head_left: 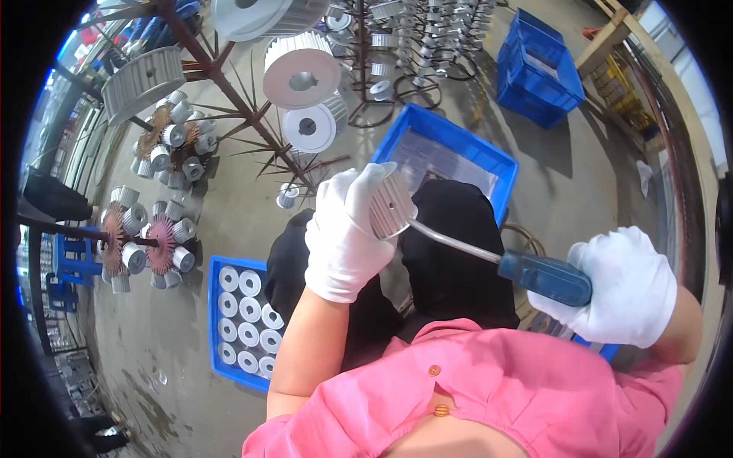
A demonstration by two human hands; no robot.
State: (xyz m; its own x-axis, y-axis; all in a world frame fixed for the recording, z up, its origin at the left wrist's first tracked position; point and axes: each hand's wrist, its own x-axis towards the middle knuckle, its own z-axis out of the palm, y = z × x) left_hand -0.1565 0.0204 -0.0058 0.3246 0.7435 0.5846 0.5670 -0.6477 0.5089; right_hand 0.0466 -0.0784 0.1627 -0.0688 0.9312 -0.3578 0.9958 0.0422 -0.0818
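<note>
My left hand, in a white glove, is closed around a silver toothed pulley with a small hole in its ribbed side. In my right hand, also gloved in white, is the dark blue handle of a screwdriver-like tool. Its metal shaft points left and its end meets the pulley's right side; the tip itself is hidden. Both hands are above my knees. Beyond my left hand, larger pulleys hang on a brown spiked rack.
A blue crate lined with sheet material lies ahead of my knees. Another blue crate at left holds rows of pulleys. Stacked blue crates stand far right by a wooden frame. Racks of small pulleys fill the left side.
</note>
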